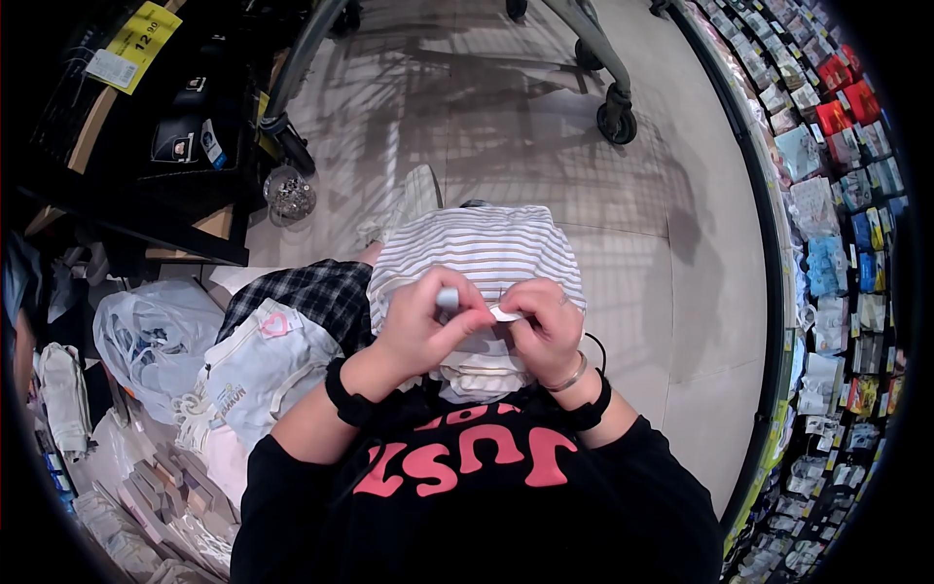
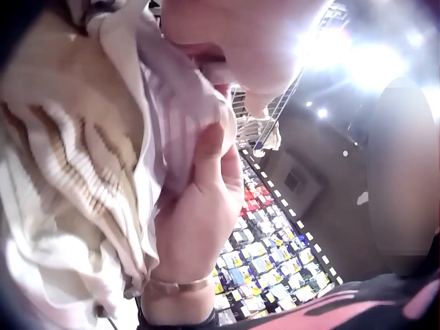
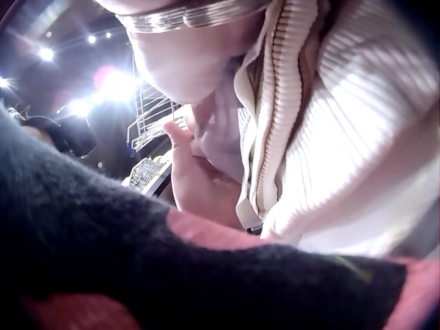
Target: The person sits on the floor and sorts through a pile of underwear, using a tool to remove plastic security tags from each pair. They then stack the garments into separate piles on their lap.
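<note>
A striped white garment (image 1: 477, 238) lies bunched in front of the person's body in the head view. Over it, the left hand (image 1: 425, 319) keeps a small pale grey-blue object (image 1: 448, 298) in its curled fingers; its kind cannot be told. The thumb of that hand reaches the edge of a small white tag (image 1: 505, 313). From the other side, the right hand (image 1: 545, 329) pinches this tag at the garment. Thin striped fabric (image 2: 180, 130) shows between the hands in the left wrist view. Ribbed folds (image 3: 278, 103) fill much of the right wrist view.
A pale cloth bag (image 1: 263, 355) and a clear plastic bag (image 1: 161, 336) lie at the left. Wheeled metal legs (image 1: 615, 73) stand ahead on the tiled floor (image 1: 720, 292). Shelves of packaged goods (image 1: 827, 263) run along the right. A black display (image 1: 185, 127) stands front left.
</note>
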